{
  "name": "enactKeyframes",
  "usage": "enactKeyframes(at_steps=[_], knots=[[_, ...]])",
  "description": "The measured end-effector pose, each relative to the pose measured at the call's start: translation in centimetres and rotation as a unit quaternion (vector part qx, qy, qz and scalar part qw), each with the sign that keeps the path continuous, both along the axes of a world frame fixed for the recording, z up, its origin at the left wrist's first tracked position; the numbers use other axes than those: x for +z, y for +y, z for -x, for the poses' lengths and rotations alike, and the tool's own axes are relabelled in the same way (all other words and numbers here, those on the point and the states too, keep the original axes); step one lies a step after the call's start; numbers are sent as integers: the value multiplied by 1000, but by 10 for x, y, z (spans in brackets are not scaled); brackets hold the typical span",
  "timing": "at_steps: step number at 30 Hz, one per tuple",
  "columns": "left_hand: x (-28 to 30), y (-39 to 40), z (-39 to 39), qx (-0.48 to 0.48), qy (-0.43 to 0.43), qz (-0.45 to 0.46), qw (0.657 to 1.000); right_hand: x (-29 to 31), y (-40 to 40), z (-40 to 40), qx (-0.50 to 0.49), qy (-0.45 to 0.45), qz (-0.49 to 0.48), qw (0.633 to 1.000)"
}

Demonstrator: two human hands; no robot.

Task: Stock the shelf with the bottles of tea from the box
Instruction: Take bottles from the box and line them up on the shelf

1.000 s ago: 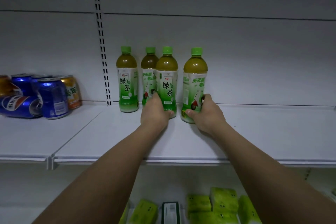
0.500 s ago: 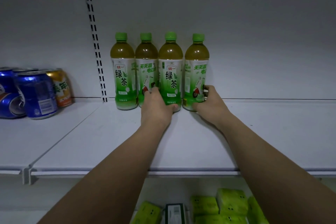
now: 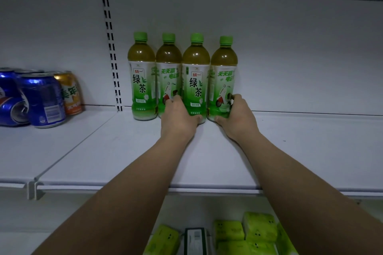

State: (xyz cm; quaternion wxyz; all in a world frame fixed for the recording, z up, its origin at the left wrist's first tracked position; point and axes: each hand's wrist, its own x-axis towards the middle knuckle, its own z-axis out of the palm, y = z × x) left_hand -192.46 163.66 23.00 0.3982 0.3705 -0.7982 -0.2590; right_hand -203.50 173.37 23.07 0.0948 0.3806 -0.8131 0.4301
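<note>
Left hand (image 3: 179,117) gripping third bottle (image 3: 195,80), right hand (image 3: 236,117) gripping fourth bottle (image 3: 222,83) beside it; likely heavy, slick; hold low.

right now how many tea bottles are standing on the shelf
4, in one row at the back of the shelf: leftmost bottle, second bottle, third bottle in the left hand, fourth bottle in the right hand. None seem hidden.

Four tea bottles (image 3: 195,80), four cans (image 3: 44,101).

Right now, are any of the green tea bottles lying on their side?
No, all four tea bottles stand upright in a row on the shelf.
</note>
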Motion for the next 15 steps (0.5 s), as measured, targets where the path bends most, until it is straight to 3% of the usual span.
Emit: enactKeyframes(at_steps=[6, 10, 15], knots=[[1, 4, 0, -4, -11, 11, 1000, 0, 1, -5, -7, 5, -11, 1000], [6, 16, -11, -8, -42, 19, 999, 5, 10, -17, -29, -2, -71, 997], [18, 41, -41, -59, -211, 12, 976, 27, 43, -42, 18, -5, -232, 973]])
